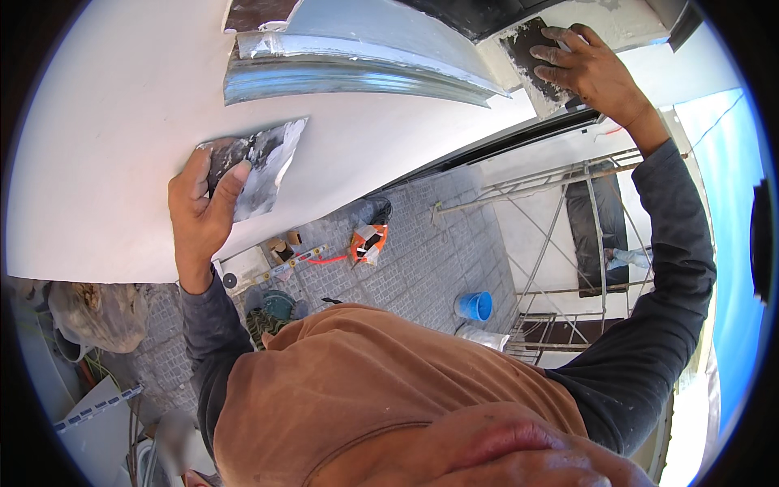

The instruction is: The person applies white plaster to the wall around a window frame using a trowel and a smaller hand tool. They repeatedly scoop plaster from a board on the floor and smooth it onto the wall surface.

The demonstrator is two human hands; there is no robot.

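Observation:
My left hand grips a flat plastering blade, thumb on its face and fingers curled round the back edge. White filler is smeared over this metal sheet, thickest along its far edge. High at the right, my raised right hand holds a second, darker plastering blade close to the pale wall surface under a dark frame. Its fingers lie bent across the blade, dusted white. Whether that blade touches the surface I cannot tell. Between the hands, a ribbed metal strip carries white smears along its upper edge.
A white wall fills the left. On the paved floor are a blue bucket, an orange-and-white bag and a spirit level. Metal scaffolding stands at right. A clear plastic sack lies lower left.

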